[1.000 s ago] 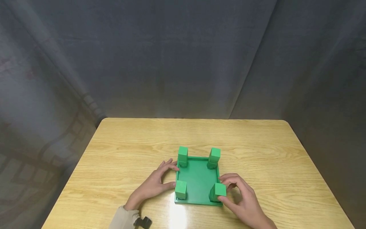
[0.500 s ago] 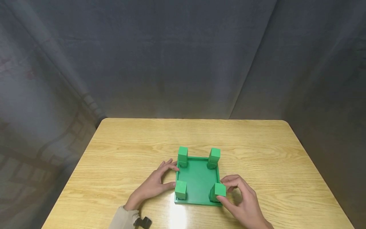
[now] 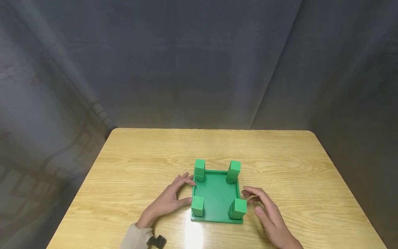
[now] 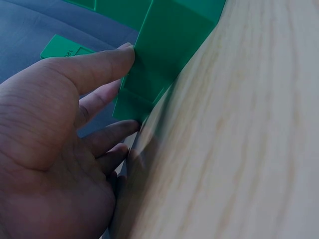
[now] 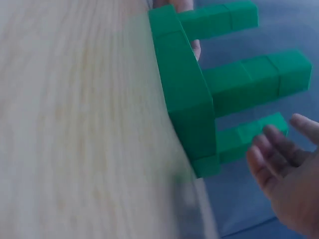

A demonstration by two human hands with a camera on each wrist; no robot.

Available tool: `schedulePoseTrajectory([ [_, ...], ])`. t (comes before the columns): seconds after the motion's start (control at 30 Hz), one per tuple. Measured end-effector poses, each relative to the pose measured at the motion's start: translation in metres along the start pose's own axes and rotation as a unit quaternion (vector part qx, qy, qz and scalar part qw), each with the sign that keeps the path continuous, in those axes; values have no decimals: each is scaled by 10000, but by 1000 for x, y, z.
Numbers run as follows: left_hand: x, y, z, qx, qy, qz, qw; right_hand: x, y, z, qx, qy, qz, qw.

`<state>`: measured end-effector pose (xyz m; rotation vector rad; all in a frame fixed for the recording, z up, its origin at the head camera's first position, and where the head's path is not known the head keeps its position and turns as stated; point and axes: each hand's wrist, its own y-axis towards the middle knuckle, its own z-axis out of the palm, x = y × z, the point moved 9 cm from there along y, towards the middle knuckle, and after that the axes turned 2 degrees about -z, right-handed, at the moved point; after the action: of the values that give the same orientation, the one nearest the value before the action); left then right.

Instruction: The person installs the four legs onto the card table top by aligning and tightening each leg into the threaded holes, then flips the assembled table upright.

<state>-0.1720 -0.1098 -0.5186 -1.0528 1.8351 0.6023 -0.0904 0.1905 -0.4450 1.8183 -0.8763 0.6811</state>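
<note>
A shallow square green tray (image 3: 216, 195) lies on the table, with an upright green post at each corner. My left hand (image 3: 169, 200) rests at its left side, thumb and fingertips against the edge. In the left wrist view, the thumb touches the tray's outer wall (image 4: 167, 50). Just off the front right post (image 3: 239, 208), my right hand (image 3: 268, 214) hovers with loosely bent fingers and holds nothing. The right wrist view has that hand apart from the posts, which look made of stacked segments. Some left fingers are partly hidden behind the tray.
The light wooden table (image 3: 149, 152) extends around the tray on all sides. Grey curtains (image 3: 192, 69) hang behind it and at both sides. A small black object (image 3: 158, 241) is strapped at the left wrist.
My right hand has let go of the front right post and drawn away to the right, its fingers spread apart. The left hand and the tray have stayed nearly in place.
</note>
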Motion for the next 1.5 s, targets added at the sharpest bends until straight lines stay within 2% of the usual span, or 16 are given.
schedulePoseTrajectory([
  [0.13, -1, 0, 0, -25, 44, 17, 10000, -23, -5, -1, 22, -218, 700, 9973],
  [0.23, -1, 1, 0, -24, 91, 9, 10000, -35, -11, 5, 252, -416, 914, 9946],
  [0.37, -2, 0, 0, -20, 114, -41, 9999, -47, -21, 16, 840, -612, 1027, 9893],
  [0.43, -2, 0, 1, -15, 114, -65, 9999, -50, -25, 19, 1002, -641, 1105, 9867],
  [0.53, -1, 0, 1, -39, 158, -108, 9998, -53, -27, 20, 1115, -679, 1253, 9835],
  [0.67, 1, -4, 2, -48, 280, -104, 9995, -52, -28, 22, 1291, -1028, 1326, 9773],
  [0.97, -2, -22, 5, 97, 567, 76, 9983, -53, -34, 25, 1617, -1367, 1579, 9645],
  [1.1, -5, -27, 9, 185, 605, 188, 9978, -55, -34, 26, 1570, -1359, 1512, 9664],
  [1.33, 0, -28, 10, 2, 622, -138, 9980, -56, -28, 32, 1342, -1347, 1478, 9706],
  [1.5, 0, -29, 13, -69, 869, -154, 9961, -52, -26, 35, 1193, -1440, 1459, 9715],
])
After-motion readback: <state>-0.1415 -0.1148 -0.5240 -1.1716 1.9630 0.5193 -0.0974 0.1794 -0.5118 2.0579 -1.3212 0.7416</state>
